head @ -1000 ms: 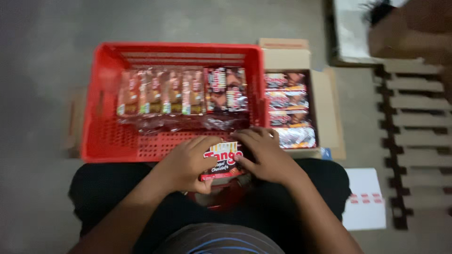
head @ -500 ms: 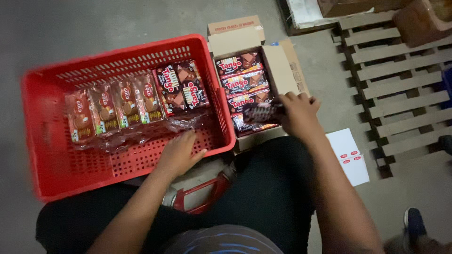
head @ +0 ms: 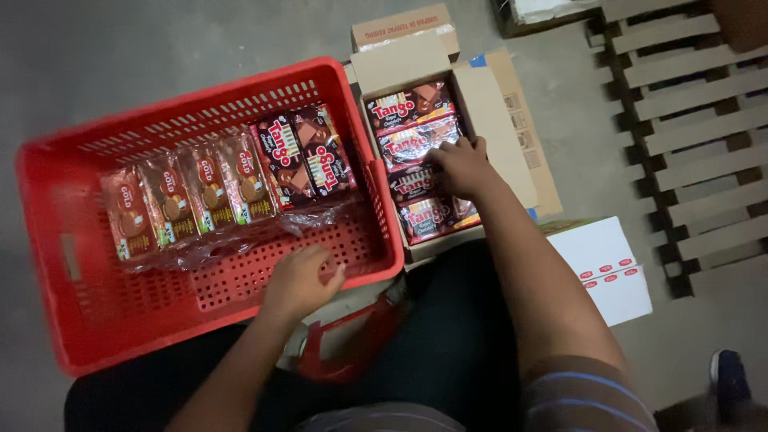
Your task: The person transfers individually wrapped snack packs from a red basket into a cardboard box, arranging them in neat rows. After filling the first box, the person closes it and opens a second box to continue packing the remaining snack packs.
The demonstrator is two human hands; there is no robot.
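A red plastic crate (head: 96, 320) fills the left of the frame, beside an open cardboard box (head: 500, 112) at upper centre holding dark wafer packets (head: 408, 108). The right hand (head: 462, 166) lies curled over the box's packets, which look light, crinkly and slippery, best pinched at the edges. The left hand (head: 300, 280) rests loosely curled on the crate's near rim.

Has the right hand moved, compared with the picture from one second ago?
Yes. The right hand then met the left hand at the near rim of the red crate; now it is over the packets in the cardboard box, beside the crate.
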